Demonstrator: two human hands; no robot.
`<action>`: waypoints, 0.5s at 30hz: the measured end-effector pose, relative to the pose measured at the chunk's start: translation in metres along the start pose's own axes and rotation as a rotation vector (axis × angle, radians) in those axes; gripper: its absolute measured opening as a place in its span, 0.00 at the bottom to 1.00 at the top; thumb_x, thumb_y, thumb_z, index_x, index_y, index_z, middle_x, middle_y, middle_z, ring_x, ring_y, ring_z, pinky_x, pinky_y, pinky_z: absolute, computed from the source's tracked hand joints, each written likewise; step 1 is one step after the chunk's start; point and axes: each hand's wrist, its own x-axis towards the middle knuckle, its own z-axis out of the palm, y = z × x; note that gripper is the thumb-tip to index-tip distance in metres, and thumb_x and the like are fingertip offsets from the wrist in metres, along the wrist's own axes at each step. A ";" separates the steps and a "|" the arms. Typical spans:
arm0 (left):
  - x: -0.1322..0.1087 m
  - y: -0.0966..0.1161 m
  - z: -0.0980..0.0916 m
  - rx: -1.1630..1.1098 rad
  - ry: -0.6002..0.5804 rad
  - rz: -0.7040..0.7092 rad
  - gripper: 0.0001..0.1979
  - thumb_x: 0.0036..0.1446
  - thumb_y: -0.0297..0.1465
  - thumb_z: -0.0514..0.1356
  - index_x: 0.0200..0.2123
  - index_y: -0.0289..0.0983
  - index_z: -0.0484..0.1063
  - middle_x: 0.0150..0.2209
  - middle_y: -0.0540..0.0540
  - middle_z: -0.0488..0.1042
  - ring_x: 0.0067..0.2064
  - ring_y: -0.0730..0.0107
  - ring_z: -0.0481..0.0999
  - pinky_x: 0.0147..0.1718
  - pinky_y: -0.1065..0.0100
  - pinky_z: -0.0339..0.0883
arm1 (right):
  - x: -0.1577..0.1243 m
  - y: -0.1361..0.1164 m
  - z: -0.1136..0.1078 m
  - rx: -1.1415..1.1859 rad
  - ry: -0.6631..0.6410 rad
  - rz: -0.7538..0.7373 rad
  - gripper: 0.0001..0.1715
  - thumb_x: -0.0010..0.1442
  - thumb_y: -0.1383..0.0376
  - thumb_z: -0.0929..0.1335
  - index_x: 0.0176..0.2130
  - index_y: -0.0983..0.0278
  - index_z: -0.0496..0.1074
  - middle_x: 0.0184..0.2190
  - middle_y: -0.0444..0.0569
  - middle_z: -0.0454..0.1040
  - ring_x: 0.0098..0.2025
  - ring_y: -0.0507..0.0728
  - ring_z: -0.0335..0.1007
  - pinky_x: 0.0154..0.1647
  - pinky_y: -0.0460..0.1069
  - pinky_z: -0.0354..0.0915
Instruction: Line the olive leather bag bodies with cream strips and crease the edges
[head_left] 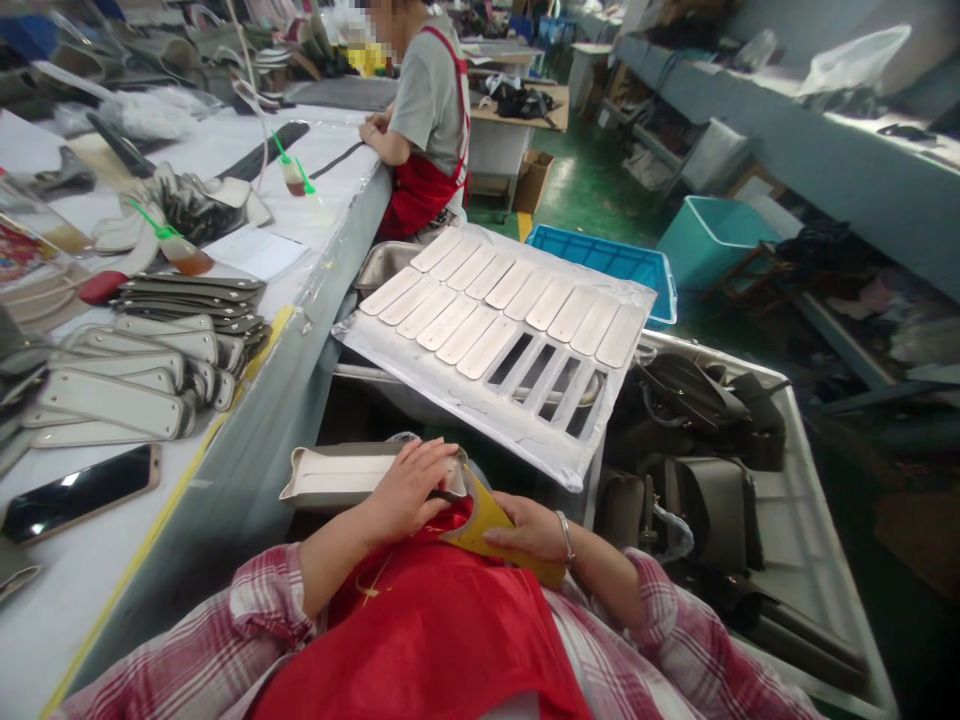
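Observation:
In front of my red apron lies an unfinished bag body (pixel 341 476), grey-green outside, with a long pale panel facing up. My left hand (pixel 412 488) lies over its right end, fingers closed across the edge and thumb tucked lower. Close by, my right hand (pixel 529 528) grips a curved yellow piece (pixel 484 520), thumb on top; it has a dark rim and meets the bag's right end. Whether the two are joined I cannot tell. Just beyond my hands a white slotted board (pixel 450 395) carries rows of pale oblong panels (pixel 480 345).
On the left table (pixel 225 500) are a phone (pixel 82 492), stacked grey panels (pixel 112 395) and a green-tipped glue bottle (pixel 180 250). To the right a white bin (pixel 810 480) holds dark bags (pixel 705 500). A blue crate (pixel 600 255) stands behind the board. Another person (pixel 435 110) works at the table ahead.

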 end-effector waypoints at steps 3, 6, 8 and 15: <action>0.001 0.001 0.002 0.003 -0.010 0.008 0.03 0.50 0.29 0.58 0.32 0.38 0.67 0.59 0.47 0.59 0.62 0.62 0.52 0.60 0.53 0.42 | -0.001 0.002 0.001 -0.013 0.021 -0.009 0.33 0.47 0.52 0.71 0.47 0.68 0.64 0.38 0.49 0.72 0.34 0.54 0.69 0.32 0.47 0.65; 0.000 0.001 0.004 -0.005 0.006 0.028 0.01 0.51 0.28 0.57 0.28 0.38 0.66 0.59 0.48 0.59 0.62 0.62 0.52 0.60 0.53 0.42 | -0.002 -0.001 0.004 0.008 0.034 0.019 0.32 0.46 0.52 0.72 0.44 0.68 0.65 0.35 0.48 0.73 0.31 0.52 0.69 0.29 0.46 0.65; -0.002 0.001 0.006 -0.011 0.042 0.021 0.03 0.51 0.30 0.58 0.31 0.38 0.66 0.59 0.45 0.59 0.61 0.63 0.53 0.60 0.54 0.42 | -0.003 -0.004 0.007 0.042 0.034 0.054 0.31 0.45 0.52 0.72 0.43 0.67 0.64 0.32 0.46 0.73 0.26 0.50 0.68 0.25 0.45 0.65; -0.001 -0.006 0.010 0.131 0.083 -0.061 0.41 0.45 0.40 0.62 0.60 0.34 0.49 0.60 0.36 0.55 0.61 0.56 0.54 0.59 0.54 0.43 | 0.000 -0.018 0.008 0.034 0.029 0.123 0.28 0.51 0.50 0.67 0.43 0.63 0.57 0.27 0.43 0.71 0.17 0.49 0.66 0.16 0.44 0.62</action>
